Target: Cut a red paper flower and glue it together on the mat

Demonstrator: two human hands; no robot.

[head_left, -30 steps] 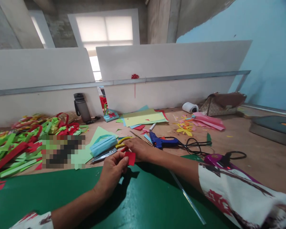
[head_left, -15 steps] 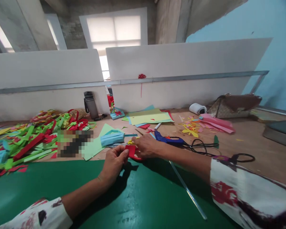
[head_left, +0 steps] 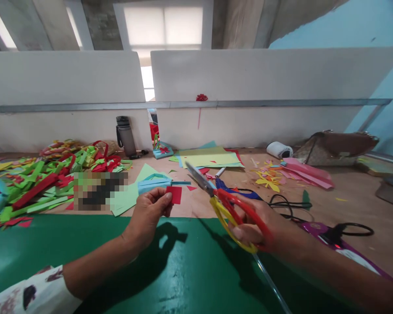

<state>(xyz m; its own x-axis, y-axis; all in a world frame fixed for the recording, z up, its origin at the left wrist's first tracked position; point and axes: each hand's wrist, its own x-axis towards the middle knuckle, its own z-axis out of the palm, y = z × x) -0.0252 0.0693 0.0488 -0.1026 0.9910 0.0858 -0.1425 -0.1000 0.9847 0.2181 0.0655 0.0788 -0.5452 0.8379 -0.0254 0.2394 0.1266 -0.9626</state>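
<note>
Pinching a red paper square (head_left: 176,195) in my left hand (head_left: 151,210), one edge covered; my right hand (head_left: 277,226) grips red-and-yellow-handled metal scissors (head_left: 225,197), which partly hide it.

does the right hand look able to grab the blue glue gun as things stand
Probably not straight away: the right hand is taken up with the scissors. The blue glue gun looks near, just past the scissors' handles, which partly cover it, so reach itself seems fine.
</note>
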